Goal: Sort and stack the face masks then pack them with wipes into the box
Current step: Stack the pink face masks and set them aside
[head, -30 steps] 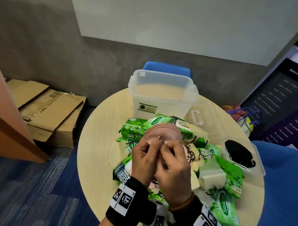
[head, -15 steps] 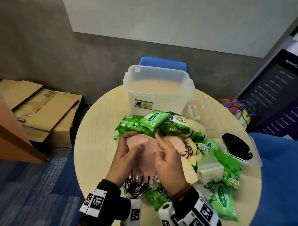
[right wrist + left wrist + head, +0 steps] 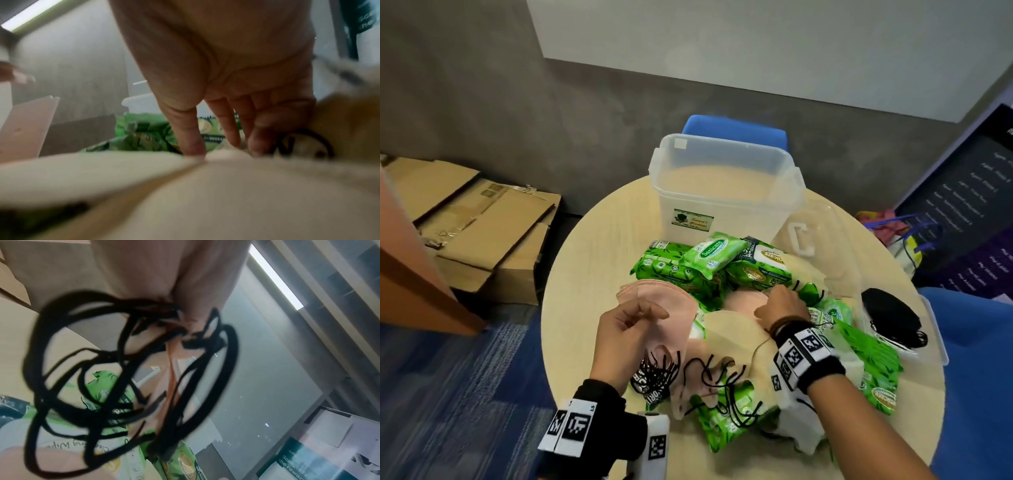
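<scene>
My left hand [image 3: 650,317] holds a small stack of pink masks [image 3: 667,308] above the table's front left. Their black ear loops [image 3: 661,371] dangle below my palm and fill the left wrist view [image 3: 123,369]. My right hand [image 3: 774,303] reaches into the pile at the middle. Its straight fingers [image 3: 193,146] point down and touch another pink mask [image 3: 744,301], which lies beside a beige mask [image 3: 732,337]. Green wipes packs [image 3: 709,253] lie mixed with the masks. The clear box [image 3: 726,164] stands open behind the pile, with nothing seen in it.
A clear lid [image 3: 822,240] lies right of the box. Black masks [image 3: 890,317] sit on a clear tray at the table's right edge. Blue chairs stand behind the box and at the right. Flattened cartons [image 3: 482,226] lie on the floor to the left.
My right hand has let go of the pink masks and moved right and forward into the pile. My left hand keeps the pink masks and has drifted left.
</scene>
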